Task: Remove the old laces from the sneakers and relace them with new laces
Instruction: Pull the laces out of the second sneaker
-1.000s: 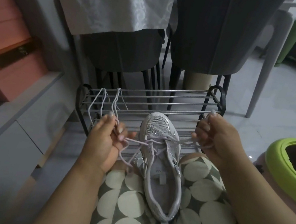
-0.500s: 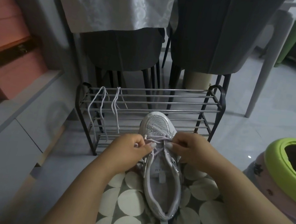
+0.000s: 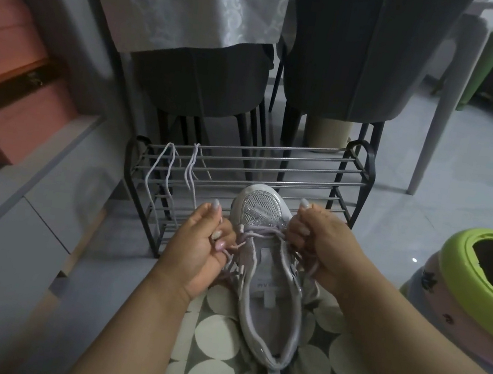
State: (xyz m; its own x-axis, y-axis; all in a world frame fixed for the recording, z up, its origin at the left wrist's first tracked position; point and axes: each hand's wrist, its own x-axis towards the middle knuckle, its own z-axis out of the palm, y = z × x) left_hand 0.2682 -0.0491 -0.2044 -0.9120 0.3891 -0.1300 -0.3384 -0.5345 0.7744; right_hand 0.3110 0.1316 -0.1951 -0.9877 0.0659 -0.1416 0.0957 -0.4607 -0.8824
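Floor (image 3: 460,199) lies open to the right of the wire shoe rack (image 3: 274,165), which stands just beyond the sneaker (image 3: 268,286) resting toe-away on the spotted lap. Left hand (image 3: 200,253) and right hand (image 3: 322,249) are raised at either side of the sneaker's front, and the lace (image 3: 259,232) is pinched in curled fingers on both sides. Two spare laces (image 3: 170,172) are hung over the rack.

A lap in spotted cloth (image 3: 213,358) carries the sneaker (image 3: 268,311), which lies lengthwise between the left hand (image 3: 200,253) and right hand (image 3: 322,249), toe away. Just beyond both hands a wire rack (image 3: 274,165) stands on the floor (image 3: 461,193), with spare laces (image 3: 171,169) draped over its bars above the left hand.
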